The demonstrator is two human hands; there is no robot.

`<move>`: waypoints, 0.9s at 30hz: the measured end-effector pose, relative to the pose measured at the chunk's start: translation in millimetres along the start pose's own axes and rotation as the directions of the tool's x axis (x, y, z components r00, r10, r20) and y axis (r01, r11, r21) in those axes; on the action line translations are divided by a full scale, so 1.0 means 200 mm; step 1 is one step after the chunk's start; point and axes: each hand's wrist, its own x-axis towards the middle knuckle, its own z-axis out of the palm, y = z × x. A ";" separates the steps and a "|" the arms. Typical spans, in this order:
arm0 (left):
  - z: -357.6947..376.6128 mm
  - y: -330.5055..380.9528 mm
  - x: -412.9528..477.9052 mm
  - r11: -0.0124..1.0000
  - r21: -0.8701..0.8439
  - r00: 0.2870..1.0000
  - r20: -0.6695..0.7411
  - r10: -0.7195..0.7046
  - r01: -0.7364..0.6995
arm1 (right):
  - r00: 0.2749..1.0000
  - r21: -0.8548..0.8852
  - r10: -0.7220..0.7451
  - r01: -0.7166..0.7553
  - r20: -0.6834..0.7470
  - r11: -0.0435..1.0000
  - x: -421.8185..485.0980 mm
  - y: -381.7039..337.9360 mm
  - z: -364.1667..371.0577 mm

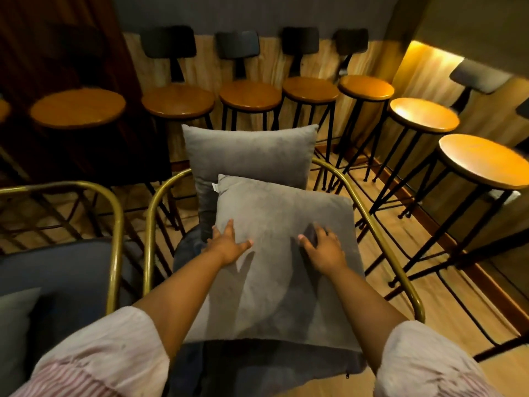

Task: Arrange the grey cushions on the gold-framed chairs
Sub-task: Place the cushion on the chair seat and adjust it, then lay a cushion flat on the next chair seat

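Your landmark is the chair, the one with the gold tube frame curving round both sides. On its dark seat lies the front cushion, flat and a little askew, its far edge leaning against the back cushion, which stands upright at the rear of the chair. Your left hand rests flat on the front cushion near its left edge, fingers spread, gripping nothing. Your right hand lies on the cushion's right half, fingers slightly curled into the fabric; pressing rather than clutching, as far as you can tell.

Expect both cushions to be light and soft. They should squash under your palms and sag if lifted by one corner, so take the front one by its two side edges, or slide both hands beneath it. The cover looks like grey velvety suede, matte, with shading where the nap is brushed; it should not slip. A small white tag sticks out at its far left corner.

Left of the chair stands a second chair with the same brass tubing and a dark blue seat. Beyond the chair a row of stools has round, glossy wooden tops on thin black metal legs
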 end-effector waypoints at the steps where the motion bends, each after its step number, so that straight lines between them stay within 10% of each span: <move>1: -0.02 -0.01 -0.08 1.000 0.004 1.000 -0.015 0.016 -0.016 | 0.999 -0.011 -0.051 0.051 0.007 0.999 -0.06 -0.03 0.00; 13: -0.28 -0.80 -1.06 0.996 0.051 0.945 -0.323 -0.059 0.080 | 0.754 0.095 -0.637 0.630 0.164 0.770 -0.79 -0.78 0.35; 21: -0.48 -1.66 -1.49 0.946 -0.184 0.842 -0.433 -0.321 0.266 | 0.588 0.199 -0.740 0.722 0.328 0.662 -1.25 -1.33 0.90; 27: -0.73 -2.36 -1.73 0.883 -0.293 0.763 -0.449 -0.465 0.366 | 0.631 0.286 -0.671 0.610 0.390 0.739 -1.53 -1.79 1.37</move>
